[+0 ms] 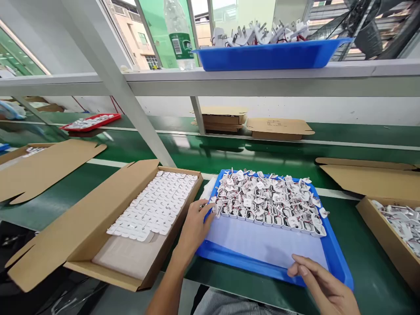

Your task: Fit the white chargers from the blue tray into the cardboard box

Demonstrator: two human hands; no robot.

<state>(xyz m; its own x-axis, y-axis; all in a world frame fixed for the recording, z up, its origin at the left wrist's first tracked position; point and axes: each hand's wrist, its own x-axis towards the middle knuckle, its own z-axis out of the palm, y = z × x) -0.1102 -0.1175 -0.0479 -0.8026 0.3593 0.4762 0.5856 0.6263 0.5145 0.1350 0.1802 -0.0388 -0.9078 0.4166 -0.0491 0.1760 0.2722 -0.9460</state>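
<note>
A blue tray [341, 258] in front of me holds many small white plastic housings [275, 221] with red wires and metal prongs, packed in rows on a white sheet [262, 245]. At the left end of the front row, my left hand [195, 223] reaches over the tray's rim, its thumb and fingertips closed about a white plastic housing. My right hand [324, 286] hovers over the tray's near right corner, fingers loosely bent and apart, with nothing seen in them.
Left of the tray lies an open cardboard box [138, 286] with rows of white pieces. Another cardboard box [380, 236] with white parts stands right. A shelf [157, 83] above carries a plastic bottle [180, 39] and a blue tray [262, 57]. A slanting post [141, 113] rises behind.
</note>
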